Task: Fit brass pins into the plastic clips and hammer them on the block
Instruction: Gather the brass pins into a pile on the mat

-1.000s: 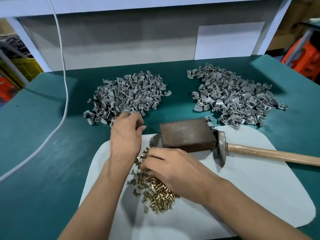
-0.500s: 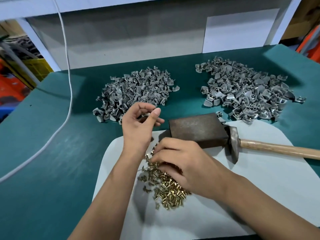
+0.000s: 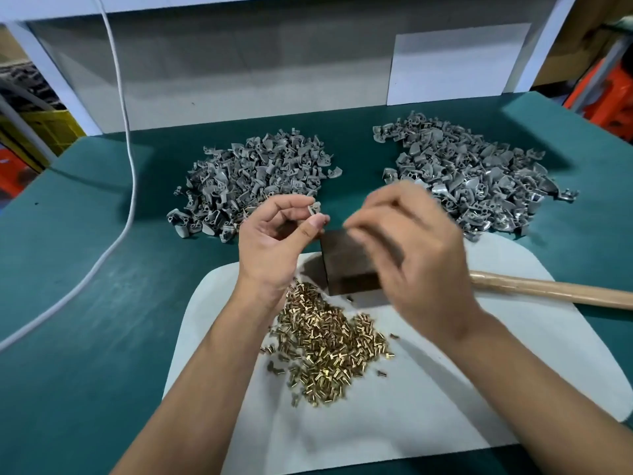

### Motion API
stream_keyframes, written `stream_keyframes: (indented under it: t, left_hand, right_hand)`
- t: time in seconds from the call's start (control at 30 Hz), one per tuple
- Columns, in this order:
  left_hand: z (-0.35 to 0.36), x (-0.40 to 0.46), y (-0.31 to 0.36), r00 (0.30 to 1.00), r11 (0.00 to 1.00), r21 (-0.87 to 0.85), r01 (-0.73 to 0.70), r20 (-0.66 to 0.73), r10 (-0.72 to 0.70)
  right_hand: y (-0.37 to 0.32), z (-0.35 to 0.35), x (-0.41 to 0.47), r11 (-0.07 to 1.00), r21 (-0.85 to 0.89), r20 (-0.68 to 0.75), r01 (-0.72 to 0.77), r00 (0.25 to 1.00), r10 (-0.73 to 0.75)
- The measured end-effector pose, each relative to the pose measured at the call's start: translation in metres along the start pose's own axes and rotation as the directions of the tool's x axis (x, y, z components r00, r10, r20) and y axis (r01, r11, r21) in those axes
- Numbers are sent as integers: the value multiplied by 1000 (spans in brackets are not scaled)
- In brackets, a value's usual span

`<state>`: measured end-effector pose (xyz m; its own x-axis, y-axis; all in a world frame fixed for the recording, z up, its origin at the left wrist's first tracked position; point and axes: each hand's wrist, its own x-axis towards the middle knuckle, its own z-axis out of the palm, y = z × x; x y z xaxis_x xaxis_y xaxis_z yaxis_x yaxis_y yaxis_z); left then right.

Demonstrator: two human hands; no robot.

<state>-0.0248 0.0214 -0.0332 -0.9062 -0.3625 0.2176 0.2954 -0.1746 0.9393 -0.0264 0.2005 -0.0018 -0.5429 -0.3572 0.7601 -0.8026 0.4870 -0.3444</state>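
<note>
I see left hand point(image 3: 274, 241) raised, palm up, pinching a clip point(image 3: 314, 210) | right hand point(image 3: 414, 248) blurred above block point(image 3: 349, 265), fingers curled, grip unclear | pins point(image 3: 329, 344) heaped on surface point(image 3: 85, 303)

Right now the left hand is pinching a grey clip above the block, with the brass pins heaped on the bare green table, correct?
Not quite. In the head view the brass pins are heaped on the white mat, not on the bare green table. The rest holds: the left hand pinches a grey clip above the block.
</note>
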Motion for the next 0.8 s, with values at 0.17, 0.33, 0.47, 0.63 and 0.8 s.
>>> stream_keyframes:
  t: [0.17,0.33,0.47,0.63,0.8]
  left_hand:
    - [1,-2,-4,998,994,107,21,60,-28]
    - [-2,-2,-5,995,990,144,11,94,-25]
    - [-3,-2,-5,994,986,164,-23,113,4]
    - [-4,-1,-4,990,975,206,-85,130,58]
    - [4,-5,-2,981,984,112,-141,148,124]
  right_hand:
    - [58,-22,10,932,13,210,-363,912,353]
    - [66,-19,7,922,102,213,-372,914,346]
    - [63,-18,5,926,130,207,-355,923,325]
    - [52,-17,5,967,34,79,-253,965,250]
    - [38,-11,3,917,270,30,-292,955,295]
